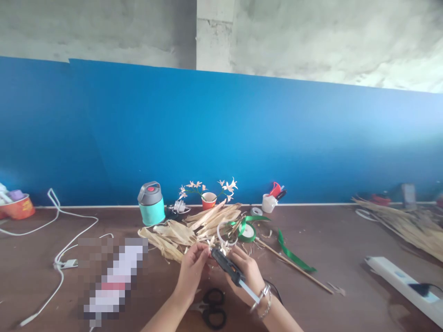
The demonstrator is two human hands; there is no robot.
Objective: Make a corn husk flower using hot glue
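Observation:
My right hand [247, 267] is wrapped round a black glue gun [226, 265], with a whitish glue stick [249, 292] poking out of its rear toward my wrist. The gun's front end is right beside the fingertips of my left hand [194, 263]. Those fingers are pinched on a small pale flower [212, 242], partly hidden by them. Another pale bloom [224, 248] shows just behind the gun; whether both share one stem I cannot tell. Below my hands lie black-handled scissors [213, 308]. Dried husks [176, 235] are heaped just beyond my left hand.
Green ribbon [294, 256] and its spool [246, 233] lie beside a thin wooden stick [297, 267]. Farther back stand an orange cup [208, 200] with flower sprays, a teal jar [152, 210] and a white cup [269, 203] of tools. A power strip [404, 286] sits right; white cables [64, 244] left.

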